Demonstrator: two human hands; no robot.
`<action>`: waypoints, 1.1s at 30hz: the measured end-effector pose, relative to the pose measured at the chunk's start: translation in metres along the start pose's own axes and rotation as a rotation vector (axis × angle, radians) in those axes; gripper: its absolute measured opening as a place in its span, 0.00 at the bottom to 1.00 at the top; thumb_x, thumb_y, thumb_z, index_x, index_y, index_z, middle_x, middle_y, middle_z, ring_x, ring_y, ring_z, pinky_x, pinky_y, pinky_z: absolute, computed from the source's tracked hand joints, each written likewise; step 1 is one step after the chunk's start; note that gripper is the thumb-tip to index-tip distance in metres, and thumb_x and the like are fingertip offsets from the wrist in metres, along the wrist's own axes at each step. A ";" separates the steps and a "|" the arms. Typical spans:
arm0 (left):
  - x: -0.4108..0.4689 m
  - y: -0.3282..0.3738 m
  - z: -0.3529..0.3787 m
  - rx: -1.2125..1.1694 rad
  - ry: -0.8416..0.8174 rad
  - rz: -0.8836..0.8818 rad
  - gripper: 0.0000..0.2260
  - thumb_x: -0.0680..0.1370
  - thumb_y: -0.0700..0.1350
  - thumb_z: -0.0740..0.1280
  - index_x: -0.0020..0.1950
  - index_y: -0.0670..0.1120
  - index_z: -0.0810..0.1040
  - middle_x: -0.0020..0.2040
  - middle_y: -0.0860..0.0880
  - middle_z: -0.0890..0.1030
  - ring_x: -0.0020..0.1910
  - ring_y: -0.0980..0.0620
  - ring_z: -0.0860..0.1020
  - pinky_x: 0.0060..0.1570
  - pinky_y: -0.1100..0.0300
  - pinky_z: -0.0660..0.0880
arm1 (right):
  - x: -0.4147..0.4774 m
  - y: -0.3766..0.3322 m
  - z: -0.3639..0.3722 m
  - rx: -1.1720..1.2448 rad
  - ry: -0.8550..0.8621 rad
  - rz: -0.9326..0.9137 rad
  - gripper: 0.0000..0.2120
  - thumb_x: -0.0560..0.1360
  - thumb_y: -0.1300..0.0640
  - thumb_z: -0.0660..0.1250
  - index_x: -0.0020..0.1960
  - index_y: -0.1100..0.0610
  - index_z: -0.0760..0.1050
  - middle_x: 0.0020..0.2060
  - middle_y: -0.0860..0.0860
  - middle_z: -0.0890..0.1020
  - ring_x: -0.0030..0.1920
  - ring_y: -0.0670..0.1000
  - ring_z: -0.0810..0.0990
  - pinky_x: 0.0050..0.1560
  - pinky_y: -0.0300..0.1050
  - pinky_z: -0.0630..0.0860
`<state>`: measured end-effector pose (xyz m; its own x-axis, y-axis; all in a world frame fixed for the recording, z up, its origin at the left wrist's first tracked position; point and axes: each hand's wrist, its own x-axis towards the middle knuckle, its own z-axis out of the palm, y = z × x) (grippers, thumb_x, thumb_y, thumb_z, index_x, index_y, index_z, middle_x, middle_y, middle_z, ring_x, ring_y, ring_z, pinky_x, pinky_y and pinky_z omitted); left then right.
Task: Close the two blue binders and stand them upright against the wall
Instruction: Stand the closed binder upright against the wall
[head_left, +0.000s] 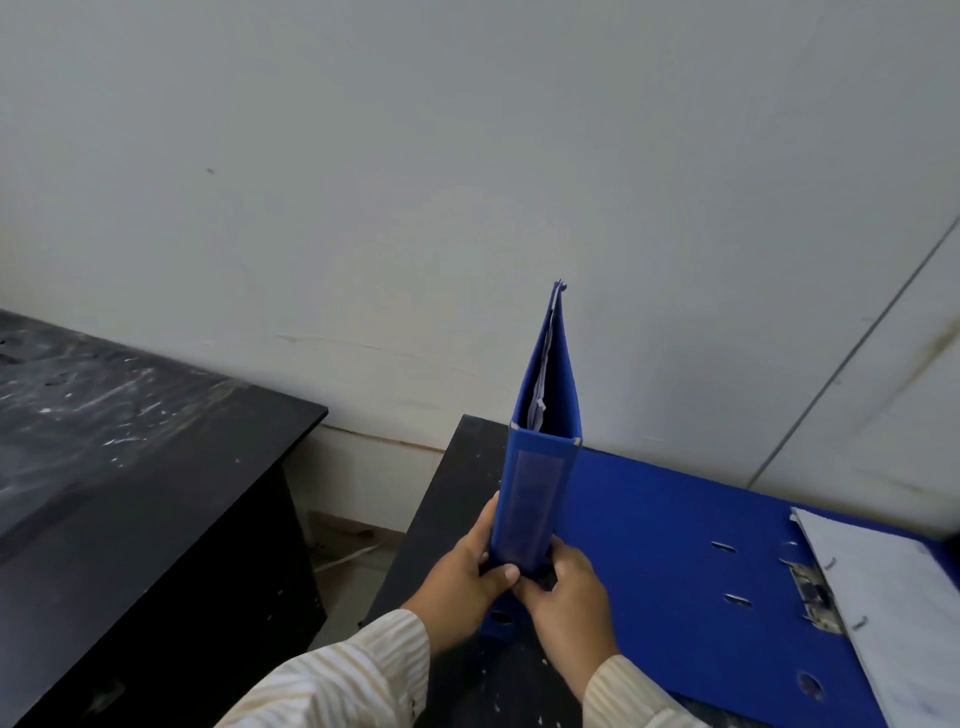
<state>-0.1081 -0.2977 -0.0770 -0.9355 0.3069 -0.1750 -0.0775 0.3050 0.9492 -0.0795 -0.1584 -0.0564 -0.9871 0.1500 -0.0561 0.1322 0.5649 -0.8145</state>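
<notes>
1. At 9 o'clock, a dark, white-flecked counter (130, 441) is filling the left of the view, standing apart from a second counter (447, 519) at 6 o'clock. Between them, a white cable (348, 558) is lying on the floor (358, 587).
2. Just left of centre, the left hand (467, 577), in a striped sleeve (353, 675), is gripping the closed blue binder (540, 467). Its fingers (485, 519) are wrapping round the left cover and the thumb is pressing the spine.
3. At centre, the closed blue binder is standing upright on the second counter. Its spine is facing the person and its open edge is pointing at 12 o'clock toward the pale wall (467, 156). Contact with the wall cannot be told.
4. Just right of it, the right hand (566, 592) is clasping the lower spine, fingers (558, 551) curling onto the right cover.
5. At 4 o'clock, the open blue binder (675, 545) is lying flat. Its ring mechanism (810, 592) is showing, and white papers (893, 597) are resting on its right half.
</notes>
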 end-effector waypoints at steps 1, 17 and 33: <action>0.003 -0.001 -0.001 0.014 0.003 0.007 0.38 0.77 0.41 0.64 0.62 0.84 0.51 0.57 0.73 0.76 0.56 0.78 0.72 0.44 0.83 0.69 | 0.001 -0.001 0.001 0.002 0.018 0.008 0.17 0.71 0.52 0.71 0.58 0.47 0.74 0.48 0.43 0.74 0.43 0.38 0.74 0.33 0.26 0.71; 0.037 -0.002 -0.008 -0.014 -0.014 0.059 0.34 0.79 0.37 0.63 0.76 0.64 0.53 0.67 0.58 0.74 0.58 0.70 0.73 0.43 0.82 0.70 | 0.030 -0.001 0.010 -0.010 0.097 0.088 0.17 0.72 0.48 0.69 0.60 0.46 0.73 0.46 0.45 0.75 0.43 0.39 0.75 0.35 0.29 0.69; 0.053 0.011 -0.009 0.014 0.081 0.062 0.31 0.79 0.38 0.64 0.77 0.57 0.57 0.64 0.55 0.76 0.54 0.73 0.75 0.45 0.82 0.70 | 0.055 0.000 0.013 0.079 0.107 0.099 0.16 0.73 0.50 0.69 0.60 0.46 0.75 0.49 0.46 0.80 0.48 0.42 0.78 0.38 0.31 0.71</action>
<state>-0.1619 -0.2864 -0.0730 -0.9633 0.2517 -0.0933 -0.0138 0.3006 0.9537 -0.1353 -0.1600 -0.0669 -0.9538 0.2898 -0.0794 0.2161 0.4779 -0.8514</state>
